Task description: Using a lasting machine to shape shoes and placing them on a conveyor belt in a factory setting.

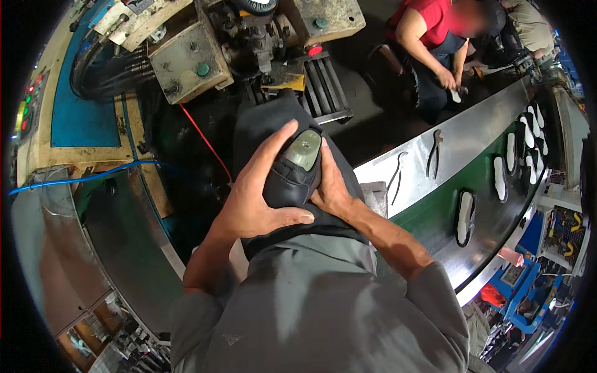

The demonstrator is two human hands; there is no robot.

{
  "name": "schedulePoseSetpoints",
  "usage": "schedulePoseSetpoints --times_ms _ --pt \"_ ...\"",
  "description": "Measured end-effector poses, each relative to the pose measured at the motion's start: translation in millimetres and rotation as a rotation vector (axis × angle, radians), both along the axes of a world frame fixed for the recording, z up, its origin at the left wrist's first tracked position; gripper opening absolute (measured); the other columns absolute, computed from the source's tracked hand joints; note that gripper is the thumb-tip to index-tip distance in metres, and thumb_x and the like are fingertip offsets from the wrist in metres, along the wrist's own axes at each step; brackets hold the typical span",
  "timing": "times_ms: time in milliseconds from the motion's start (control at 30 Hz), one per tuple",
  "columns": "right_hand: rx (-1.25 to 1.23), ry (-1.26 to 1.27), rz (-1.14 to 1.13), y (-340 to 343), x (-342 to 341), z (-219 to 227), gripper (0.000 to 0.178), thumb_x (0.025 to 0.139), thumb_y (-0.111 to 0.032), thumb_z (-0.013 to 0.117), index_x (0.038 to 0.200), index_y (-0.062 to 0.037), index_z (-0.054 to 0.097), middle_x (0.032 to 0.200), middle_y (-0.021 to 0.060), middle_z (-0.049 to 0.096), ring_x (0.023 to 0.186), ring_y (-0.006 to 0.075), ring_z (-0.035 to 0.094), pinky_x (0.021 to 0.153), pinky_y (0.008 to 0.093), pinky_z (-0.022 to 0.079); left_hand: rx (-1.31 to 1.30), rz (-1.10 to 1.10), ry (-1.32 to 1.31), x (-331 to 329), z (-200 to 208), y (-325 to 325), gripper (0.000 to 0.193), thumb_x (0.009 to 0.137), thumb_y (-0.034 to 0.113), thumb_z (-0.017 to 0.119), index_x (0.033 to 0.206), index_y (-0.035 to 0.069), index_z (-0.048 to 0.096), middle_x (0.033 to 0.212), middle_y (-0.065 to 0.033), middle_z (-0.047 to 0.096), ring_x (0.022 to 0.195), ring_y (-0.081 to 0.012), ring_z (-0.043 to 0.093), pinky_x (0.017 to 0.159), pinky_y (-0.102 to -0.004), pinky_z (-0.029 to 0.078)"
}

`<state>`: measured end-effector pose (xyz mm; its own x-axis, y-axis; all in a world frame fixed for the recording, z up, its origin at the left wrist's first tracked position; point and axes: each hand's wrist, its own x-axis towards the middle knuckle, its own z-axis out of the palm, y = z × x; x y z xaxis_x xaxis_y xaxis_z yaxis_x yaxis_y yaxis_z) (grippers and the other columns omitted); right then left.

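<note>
Over my lap, both hands are around a black shoe upper (287, 181) with a pale green shoe last (305, 150) showing in its opening. My left hand (252, 196) grips the left side, thumb pressed across the near end and fingers stretched along the edge. On the opposite side, my right hand (333, 184) closes on the upper, with its fingertips partly hidden. The dark trousers beneath blend with the black upper, so its lower outline is hard to make out.
Pliers (434, 154) and a thin metal tool (396, 178) lie on a metal ledge beside a green conveyor belt (429, 208). A shoe with a white insole (464, 217) and several others rest there. Ahead stands a machine (186, 69); a co-worker in red (429, 25) sits far right.
</note>
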<state>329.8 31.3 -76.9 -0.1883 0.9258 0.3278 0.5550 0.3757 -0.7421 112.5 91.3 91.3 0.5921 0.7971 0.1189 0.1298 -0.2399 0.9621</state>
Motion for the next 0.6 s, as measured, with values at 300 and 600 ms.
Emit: schedulePoseSetpoints --times_ms 300,600 --pt "0.027 0.101 0.027 -1 -4 -12 0.124 0.073 0.003 0.088 0.172 0.007 0.013 0.167 0.0382 0.033 0.154 0.0567 0.038 0.129 0.0562 0.035 0.153 0.031 0.001 4 -9 1 0.081 0.074 0.006 0.083 0.15 -0.001 0.056 0.152 -0.0224 0.061 0.144 -0.0377 0.06 0.124 -0.0451 0.044" --pt "-0.522 0.246 0.215 55 30 93 0.121 0.089 -0.022 0.092 0.175 0.0026 0.011 0.16 0.0321 0.052 0.15 0.0376 0.054 0.125 0.04 0.039 -0.018 0.12 -0.215 4 -14 64 0.106 0.079 0.021 0.088 0.17 0.005 0.036 0.161 -0.0158 0.054 0.147 -0.0259 0.054 0.124 -0.0393 0.041"
